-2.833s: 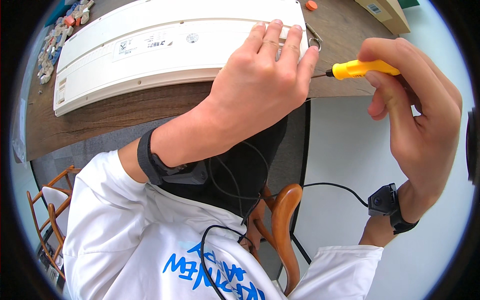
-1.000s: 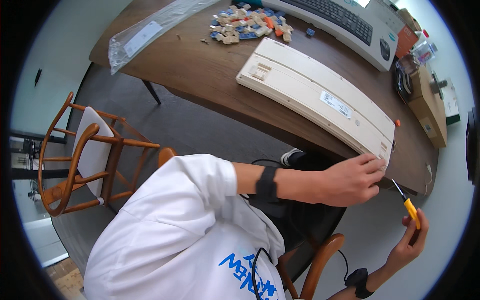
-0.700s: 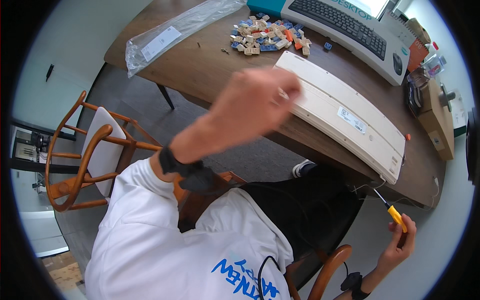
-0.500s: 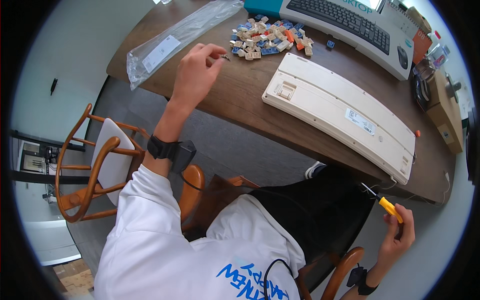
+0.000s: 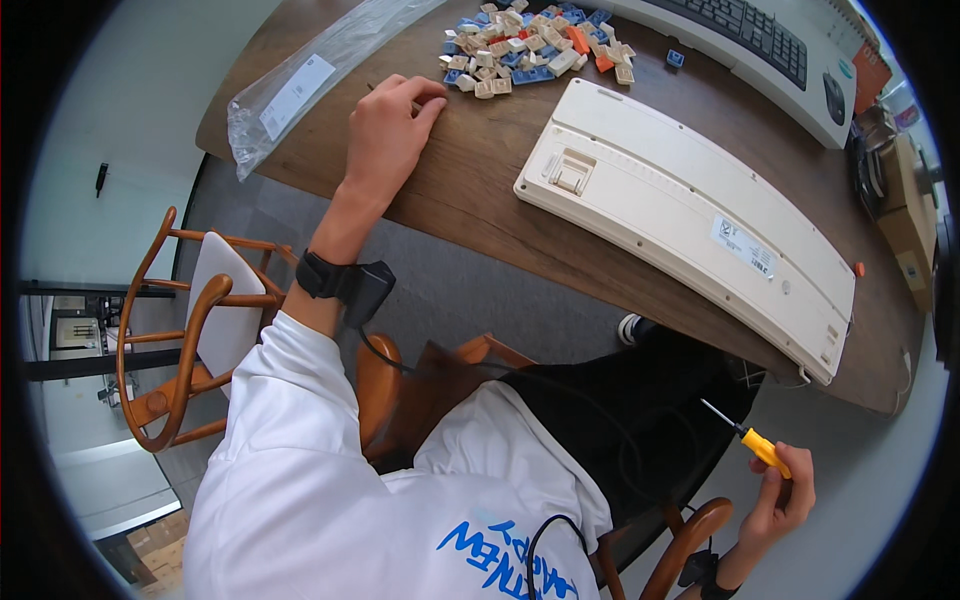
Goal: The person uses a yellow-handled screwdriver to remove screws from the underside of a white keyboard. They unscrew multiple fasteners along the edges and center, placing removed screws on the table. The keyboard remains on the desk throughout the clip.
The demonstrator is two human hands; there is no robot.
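Note:
My left hand (image 5: 385,130) lies palm down on the wooden table (image 5: 480,200), fingers curled together, just left of a pile of loose keycaps (image 5: 530,45). Whether anything small is under the fingertips is hidden. A cream keyboard (image 5: 690,215) lies upside down to the right of that hand, apart from it. My right hand (image 5: 782,498) is low at the right, below the table edge, gripping a yellow-handled screwdriver (image 5: 752,442) with its tip pointing up toward the keyboard's near corner.
A clear plastic bag (image 5: 320,75) lies at the table's left end. A second keyboard (image 5: 740,40) sits at the far edge, a cardboard box (image 5: 905,200) at the right end, a small orange piece (image 5: 858,268) near it. A wooden chair (image 5: 190,330) stands left.
My left hand left the upside-down keyboard's corner and reached far left to the table beside the keycaps. My right hand drew the screwdriver back from the keyboard, below the table edge.

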